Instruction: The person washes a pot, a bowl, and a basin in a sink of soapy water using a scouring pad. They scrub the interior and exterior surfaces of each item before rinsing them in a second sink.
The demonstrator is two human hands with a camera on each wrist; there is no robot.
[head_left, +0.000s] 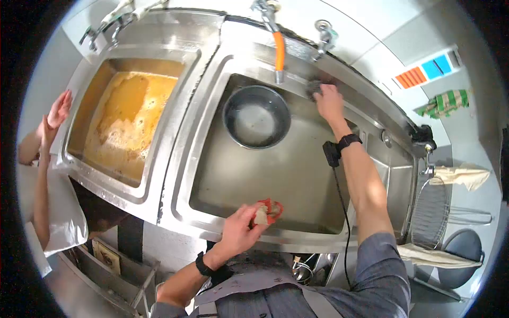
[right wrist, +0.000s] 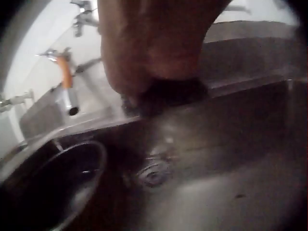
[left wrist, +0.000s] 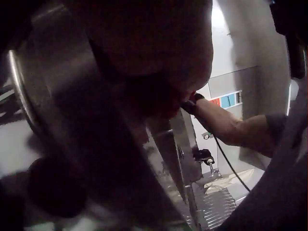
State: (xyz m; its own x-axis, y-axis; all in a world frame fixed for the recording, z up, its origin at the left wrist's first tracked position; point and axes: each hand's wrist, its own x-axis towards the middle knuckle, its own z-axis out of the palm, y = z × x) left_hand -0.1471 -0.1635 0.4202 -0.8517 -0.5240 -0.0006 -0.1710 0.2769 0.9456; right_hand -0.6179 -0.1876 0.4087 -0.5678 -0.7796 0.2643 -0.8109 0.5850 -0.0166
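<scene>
My left hand (head_left: 241, 230) grips a crumpled red-and-beige cloth (head_left: 273, 211) over the front rim of the middle sink (head_left: 254, 185). At that sink's back ledge, my right hand (head_left: 331, 103) has its fingers on a dark scouring pad (head_left: 314, 89). The right wrist view shows the same dark pad (right wrist: 168, 96) under the fingers, partly hidden in shadow. A dark round basin (head_left: 256, 116) with some water in it stands at the back left of the middle sink. In the left wrist view the left hand is too dark to show the cloth clearly.
Another person's hands (head_left: 55, 114) are beside the left sink (head_left: 149, 193), which holds brownish, foamy water. An orange-hosed tap (head_left: 279, 50) hangs over the middle sink. A black cable (head_left: 342, 201) runs from my right wrist. Strainers (head_left: 430, 212) and a dark pan (head_left: 462, 257) hang at right.
</scene>
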